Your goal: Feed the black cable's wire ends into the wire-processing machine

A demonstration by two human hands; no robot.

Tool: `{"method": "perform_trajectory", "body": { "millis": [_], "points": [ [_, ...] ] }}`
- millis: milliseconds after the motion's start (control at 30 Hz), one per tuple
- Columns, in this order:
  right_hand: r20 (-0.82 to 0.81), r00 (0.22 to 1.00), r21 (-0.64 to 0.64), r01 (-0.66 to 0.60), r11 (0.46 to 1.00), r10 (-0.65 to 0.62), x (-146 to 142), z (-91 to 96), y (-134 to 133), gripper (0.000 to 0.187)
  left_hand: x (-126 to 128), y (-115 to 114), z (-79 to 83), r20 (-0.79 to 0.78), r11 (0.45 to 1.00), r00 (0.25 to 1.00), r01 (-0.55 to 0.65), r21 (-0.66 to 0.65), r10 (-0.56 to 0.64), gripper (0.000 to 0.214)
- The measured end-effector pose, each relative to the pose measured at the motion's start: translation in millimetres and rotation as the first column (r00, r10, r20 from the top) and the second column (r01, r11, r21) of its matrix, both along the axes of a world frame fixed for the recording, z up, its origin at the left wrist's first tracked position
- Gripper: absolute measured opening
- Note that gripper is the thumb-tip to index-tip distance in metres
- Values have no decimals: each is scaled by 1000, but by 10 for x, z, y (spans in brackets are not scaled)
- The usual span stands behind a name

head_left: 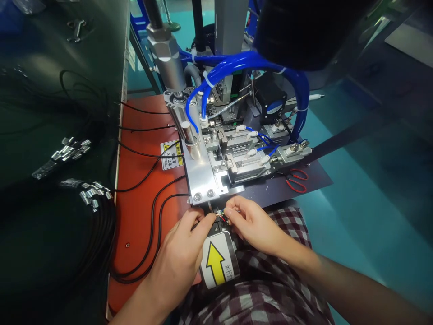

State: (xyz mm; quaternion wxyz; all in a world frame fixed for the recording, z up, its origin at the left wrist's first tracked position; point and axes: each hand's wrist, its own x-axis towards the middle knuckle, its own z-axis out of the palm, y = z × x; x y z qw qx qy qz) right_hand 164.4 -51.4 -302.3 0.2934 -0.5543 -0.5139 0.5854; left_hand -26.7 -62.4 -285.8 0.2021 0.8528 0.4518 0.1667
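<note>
My left hand (pixel 182 248) and my right hand (pixel 255 223) meet at the front edge of a metal machine (pixel 203 176). Between their fingertips sits a small metal connector (pixel 219 213) with thin coloured wires, red and blue among them. The left thumb and forefinger pinch the connector from the left. From the right, my right thumb and forefinger pinch the wires close to it; the other fingers are curled. Just below lies a dark block (pixel 216 228) and a white label with a yellow arrow (pixel 216 262). Fine detail of the connector is too small to make out.
Black cables (pixel 154 225) cross the orange board (pixel 135 216) on the left. Bundled cables with metal connector ends (pixel 95 193) lie on the dark green table. Blue air tubes (pixel 250 61) arch above the machine. Red-handled scissors (pixel 297 180) rest to its right. A wrench (pixel 78 30) lies far left.
</note>
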Motion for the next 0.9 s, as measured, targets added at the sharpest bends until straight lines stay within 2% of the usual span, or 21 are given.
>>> {"method": "perform_trajectory", "body": {
  "millis": [300, 433, 533, 600, 700, 800, 900],
  "points": [
    [179, 984, 223, -46, 974, 6, -2, 63, -39, 15, 3, -1, -26, 30, 1000, 1000, -2, -2, 2, 41],
    [193, 981, 258, -52, 965, 1, -5, 79, -41, 15, -18, -5, -34, 32, 1000, 999, 0, 7, 0, 42],
    [146, 989, 185, -21, 982, -6, -20, 86, -27, 15, -19, -4, -29, 22, 1000, 1000, 1, -13, 0, 42],
    [55, 998, 34, 10, 999, -11, -32, 85, -8, 15, -11, 2, -27, 25, 1000, 1000, 1, -11, 0, 41],
    [-72, 997, -165, 18, 986, -30, -40, 69, 22, 16, 3, 10, -27, 43, 1000, 999, -4, 0, 4, 39],
    [-33, 999, -159, 3, 987, -8, -33, 54, 37, 16, 6, 9, -20, 43, 1000, 999, -4, 3, 4, 37],
    [92, 996, -58, -16, 998, 21, -28, 70, 30, 17, 4, -2, -6, 24, 1000, 1000, -6, -8, 6, 38]
  ]
}}
